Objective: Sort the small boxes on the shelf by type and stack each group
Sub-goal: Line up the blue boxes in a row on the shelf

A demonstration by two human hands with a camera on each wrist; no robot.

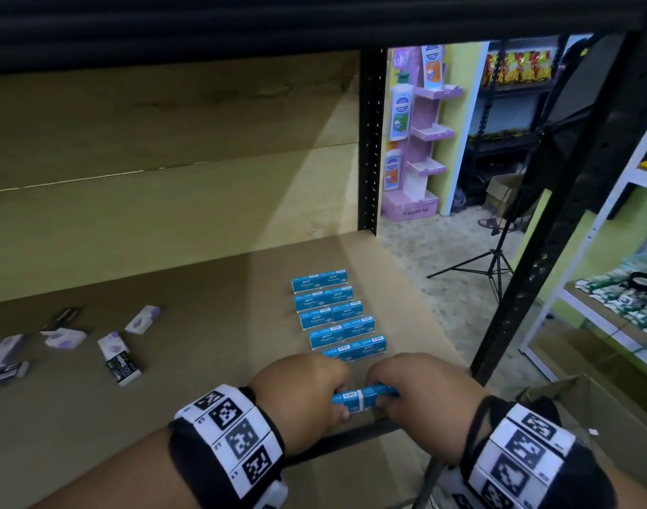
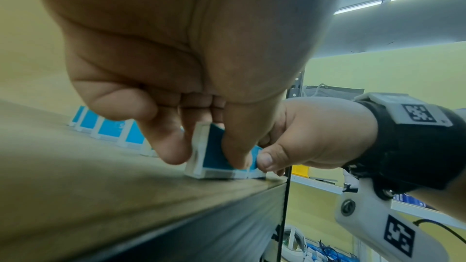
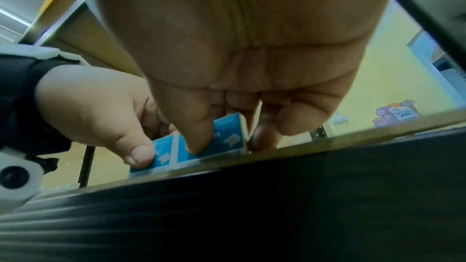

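Two blue staples boxes point(image 1: 364, 396) stand end to end at the shelf's front edge. My left hand point(image 1: 307, 394) pinches the left one point(image 2: 214, 156) between thumb and fingers. My right hand point(image 1: 421, 391) pinches the right one point(image 3: 221, 138) the same way. Behind them a row of blue staples boxes point(image 1: 336, 314) runs back across the shelf in pairs. Purple-and-white boxes point(image 1: 110, 345) and black boxes point(image 1: 125, 367) lie scattered at the left of the shelf.
The brown shelf board point(image 1: 204, 361) has a black metal front rail point(image 1: 351, 437) just under my hands. A black upright post point(image 1: 564, 222) stands at the right. Past it are a tripod point(image 1: 494, 259) on the floor and a white rack point(image 1: 590, 288).
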